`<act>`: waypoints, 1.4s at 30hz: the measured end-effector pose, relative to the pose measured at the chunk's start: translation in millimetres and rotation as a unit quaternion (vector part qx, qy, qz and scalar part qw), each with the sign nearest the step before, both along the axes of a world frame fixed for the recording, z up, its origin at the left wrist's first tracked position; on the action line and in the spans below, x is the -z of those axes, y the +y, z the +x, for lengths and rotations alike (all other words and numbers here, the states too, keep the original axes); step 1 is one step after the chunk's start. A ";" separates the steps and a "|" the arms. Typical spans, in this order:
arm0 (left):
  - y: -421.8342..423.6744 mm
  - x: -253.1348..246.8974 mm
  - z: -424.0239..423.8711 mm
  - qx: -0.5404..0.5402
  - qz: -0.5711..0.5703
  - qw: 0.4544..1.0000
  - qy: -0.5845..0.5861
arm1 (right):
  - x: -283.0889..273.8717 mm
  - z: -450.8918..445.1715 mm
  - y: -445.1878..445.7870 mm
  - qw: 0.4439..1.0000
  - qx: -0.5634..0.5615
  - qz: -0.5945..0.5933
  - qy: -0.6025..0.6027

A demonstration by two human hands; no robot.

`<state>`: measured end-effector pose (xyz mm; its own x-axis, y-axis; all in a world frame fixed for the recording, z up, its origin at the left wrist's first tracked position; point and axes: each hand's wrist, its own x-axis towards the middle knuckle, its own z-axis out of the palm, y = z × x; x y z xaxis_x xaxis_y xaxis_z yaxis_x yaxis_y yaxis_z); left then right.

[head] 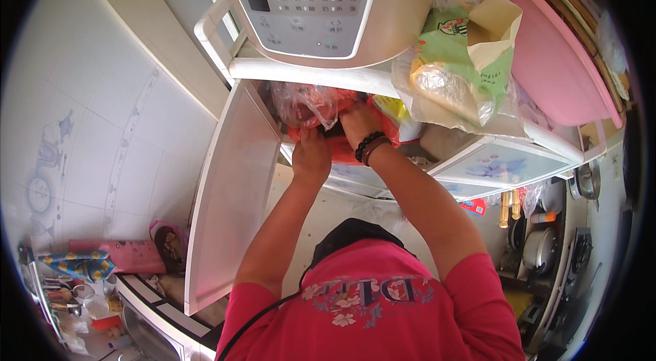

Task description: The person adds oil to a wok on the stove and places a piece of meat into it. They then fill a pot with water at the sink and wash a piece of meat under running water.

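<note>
My left hand [310, 153] grips the near edge of a red plastic bag [347, 157] inside a cabinet compartment. My right hand [360, 124], with a dark bead bracelet and a brown bangle at the wrist, reaches into the bag's mouth. Its fingers are hidden, so whether it holds anything does not show. Beyond my left fingers lies a clear plastic bag [303, 102] with something reddish beneath it. To the right of my right hand is a yellow and white package [393, 109]. The bag's contents are mostly covered by my hands.
The cabinet door [236, 192] stands swung out at left. An electric cooker [312, 18] sits on top, beside a green paper bag [461, 53] and a pink basin [553, 48]. Pots [539, 248] stand on shelving at right; glasses [95, 304] stand at lower left.
</note>
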<state>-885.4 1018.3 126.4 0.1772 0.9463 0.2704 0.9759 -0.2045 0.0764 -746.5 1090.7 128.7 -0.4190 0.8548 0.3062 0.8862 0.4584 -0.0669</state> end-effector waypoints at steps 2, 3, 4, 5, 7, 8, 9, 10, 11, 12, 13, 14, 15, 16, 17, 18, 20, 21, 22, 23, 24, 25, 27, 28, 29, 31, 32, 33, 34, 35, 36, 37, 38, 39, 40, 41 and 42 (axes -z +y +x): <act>0.4 1.2 -1.9 -0.008 -0.012 1.000 -0.007 | -3.0 -6.0 -3.0 0.999 -0.008 -0.023 0.047; 1.5 2.6 -1.3 -0.008 -0.018 1.000 -0.006 | -0.5 -5.0 -4.1 0.995 -0.020 -0.041 0.084; 2.9 4.2 -1.0 -0.007 -0.023 1.000 -0.005 | 2.3 -3.9 -3.1 0.990 -0.033 -0.058 0.120; 4.3 4.8 -0.8 -0.007 -0.028 1.000 -0.003 | 7.7 -2.3 0.3 0.989 -0.047 -0.083 0.117; 4.9 2.5 -0.5 0.003 -0.026 1.000 -0.008 | 16.9 0.2 4.3 0.982 -0.074 -0.133 0.111; 5.3 1.6 0.2 0.009 -0.025 1.000 -0.010 | 22.2 0.0 5.0 0.977 -0.084 -0.141 0.137; 5.6 0.9 0.0 0.004 -0.031 0.999 -0.029 | 21.8 -4.3 3.2 0.971 -0.094 -0.148 0.163; 5.0 1.2 0.0 0.000 -0.037 0.998 -0.047 | 21.3 -8.2 1.4 0.964 -0.104 -0.154 0.189; 5.1 1.6 0.3 -0.004 -0.043 0.997 -0.066 | 20.7 -11.3 -0.2 0.961 -0.097 -0.159 0.206; 5.2 4.4 -0.4 -0.002 -0.030 0.997 -0.064 | 18.3 -15.1 -3.6 0.957 -0.090 -0.165 0.222; 6.0 7.8 -1.2 0.000 -0.017 0.998 -0.062 | 16.6 -17.3 -5.0 0.952 -0.082 -0.170 0.239; 7.1 10.0 -2.1 0.002 -0.004 0.998 -0.060 | 18.9 -18.2 -2.8 0.957 -0.081 -0.163 0.228; 6.9 10.6 -1.9 0.006 0.000 0.998 -0.057 | 20.8 -18.6 -1.9 0.961 -0.078 -0.158 0.216; 6.7 11.0 -1.8 0.010 0.004 0.999 -0.053 | 22.7 -18.7 -1.3 0.964 -0.076 -0.152 0.203; 6.5 11.4 -1.6 0.014 0.008 0.999 -0.050 | 24.6 -17.9 -1.3 0.967 -0.068 -0.157 0.188; 6.2 12.2 -2.2 0.012 0.002 0.998 -0.056 | 17.6 -19.5 -4.5 0.969 -0.064 -0.163 0.173; 5.9 14.1 -3.7 0.008 -0.011 0.997 -0.070 | 18.3 -23.1 -5.1 0.976 -0.061 -0.152 0.144; 6.0 14.6 -2.9 0.015 -0.003 0.997 -0.070 | 23.4 -23.7 -2.0 0.981 -0.058 -0.135 0.131; 6.1 15.3 -2.2 0.021 0.004 0.997 -0.070 | 28.4 -24.0 0.6 0.985 -0.055 -0.117 0.118; 5.8 15.4 -1.5 0.028 0.012 0.997 -0.070 | 33.5 -23.4 2.7 0.987 -0.058 -0.104 0.108; 5.3 14.5 -1.7 0.026 0.011 0.997 -0.075 | 35.6 -23.9 4.1 0.989 -0.061 -0.090 0.098; 4.6 13.1 -1.8 0.023 0.009 0.997 -0.079 | 37.8 -24.1 5.1 0.991 -0.065 -0.077 0.089; 3.4 11.7 -2.5 0.022 0.010 0.996 -0.090 | 40.8 -24.0 5.7 0.993 -0.061 -0.062 0.081; 3.0 11.4 -2.9 0.024 0.012 0.995 -0.095 | 41.5 -23.6 5.4 0.994 -0.059 -0.055 0.076; 2.8 11.2 -3.1 0.027 0.014 0.994 -0.101 | 41.7 -22.7 6.9 0.993 -0.061 -0.075 0.073; 2.6 11.4 -3.5 0.027 -0.004 0.994 -0.105 | 37.0 -22.3 8.9 0.989 -0.065 -0.118 0.068; 2.4 11.6 -3.3 0.027 -0.013 0.994 -0.108 | 35.5 -22.2 7.4 0.986 -0.068 -0.119 0.097; 2.3 10.8 -3.2 0.028 -0.005 0.994 -0.104 | 32.3 -22.3 5.9 0.982 -0.070 -0.120 0.128; 2.1 9.8 -2.9 0.030 0.004 0.995 -0.100 | 30.6 -22.6 4.8 0.977 -0.071 -0.120 0.159; 2.0 8.6 -2.4 0.032 0.012 0.995 -0.096 | 31.2 -24.0 4.1 0.976 -0.069 -0.106 0.175; 1.5 6.7 -1.9 0.035 0.004 0.996 -0.085 | 31.8 -25.8 2.9 0.975 -0.066 -0.091 0.192; 0.8 4.5 -2.2 0.038 -0.003 0.996 -0.074 | 32.1 -26.3 2.3 0.973 -0.063 -0.076 0.209; 1.0 3.2 -2.4 0.042 -0.011 0.997 -0.064 | 32.0 -25.0 2.8 0.973 -0.060 -0.098 0.198; 0.8 4.0 -3.2 0.043 -0.017 0.997 -0.060 | 30.4 -24.2 2.0 0.973 -0.058 -0.121 0.187; 1.1 4.6 -4.1 0.044 -0.023 0.997 -0.057 | 28.9 -23.6 1.5 0.972 -0.057 -0.144 0.177; 1.8 5.3 -4.8 0.044 -0.029 0.997 -0.053 | 28.5 -23.7 1.4 0.969 -0.059 -0.146 0.189; 2.1 7.4 -4.8 0.043 -0.023 0.997 -0.061 | 28.4 -23.5 0.8 0.966 -0.063 -0.148 0.200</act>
